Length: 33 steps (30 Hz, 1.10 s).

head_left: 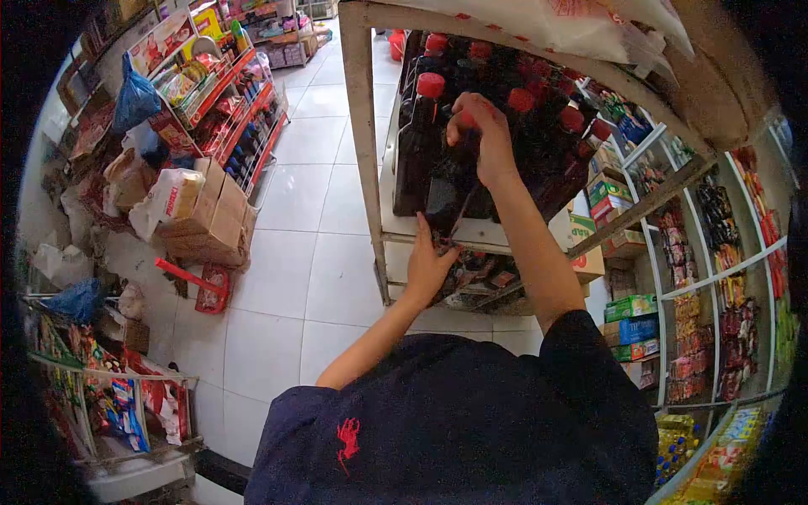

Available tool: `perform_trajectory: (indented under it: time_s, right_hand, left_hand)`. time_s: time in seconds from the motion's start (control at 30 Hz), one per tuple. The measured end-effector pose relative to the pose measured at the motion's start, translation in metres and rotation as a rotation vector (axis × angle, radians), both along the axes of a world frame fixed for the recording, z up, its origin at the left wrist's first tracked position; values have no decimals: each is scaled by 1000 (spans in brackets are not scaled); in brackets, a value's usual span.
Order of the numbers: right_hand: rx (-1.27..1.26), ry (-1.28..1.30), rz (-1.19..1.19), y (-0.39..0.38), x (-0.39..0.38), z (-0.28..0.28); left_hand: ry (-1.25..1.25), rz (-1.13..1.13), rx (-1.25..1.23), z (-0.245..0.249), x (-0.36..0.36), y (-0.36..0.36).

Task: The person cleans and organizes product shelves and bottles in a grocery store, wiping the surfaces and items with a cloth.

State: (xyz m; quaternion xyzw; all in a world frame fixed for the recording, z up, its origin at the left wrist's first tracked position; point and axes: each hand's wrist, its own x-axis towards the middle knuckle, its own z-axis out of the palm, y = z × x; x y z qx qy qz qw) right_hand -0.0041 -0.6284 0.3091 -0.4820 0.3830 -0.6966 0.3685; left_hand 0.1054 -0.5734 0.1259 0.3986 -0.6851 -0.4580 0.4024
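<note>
Dark bottles with red caps (430, 84) stand close together on a white-framed shelf (497, 233) in front of me. My right hand (486, 139) is closed around the capped top of a dark bottle (446, 181) in the front row; the fingers hide most of its cap. Lower down, my left hand (431, 268) rests at the shelf's front edge, thumb and fingers spread. Its fingertips reach up against the base of that bottle, though the exact contact is hard to make out.
A shelf post (360, 109) rises left of the bottles, and a filled plastic bag (606, 29) lies above them. Packets hang on a rack (686, 295) at right. Cardboard boxes (220, 210) and a red dustpan (214, 289) sit on the tiled floor (269, 261) at left.
</note>
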Motion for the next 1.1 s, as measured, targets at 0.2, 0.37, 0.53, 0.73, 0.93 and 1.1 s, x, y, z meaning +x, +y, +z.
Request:
perform_trajectory:
  time_s: [0.2, 0.37, 0.53, 0.73, 0.93, 1.1]
  right_hand:
    - [-2, 34, 0, -13, -11, -2]
    - [-81, 72, 73, -22, -22, -4]
    - [-96, 91, 66, -25, -24, -2]
    - [21, -73, 251, -41, -42, -10]
    - [-72, 7, 141, -46, -40, -7]
    - [-81, -37, 96, -52, -43, -6]
  left_hand:
    - [-63, -29, -12, -5, -8, -1]
    - [-68, -85, 23, 7, -7, 2]
    - [-60, -104, -5, 4, -12, -7]
    - [-127, -79, -106, -5, -13, -9]
    - [-135, -62, -116, -9, -12, -2]
    - [-221, -37, -57, -3, -16, 0]
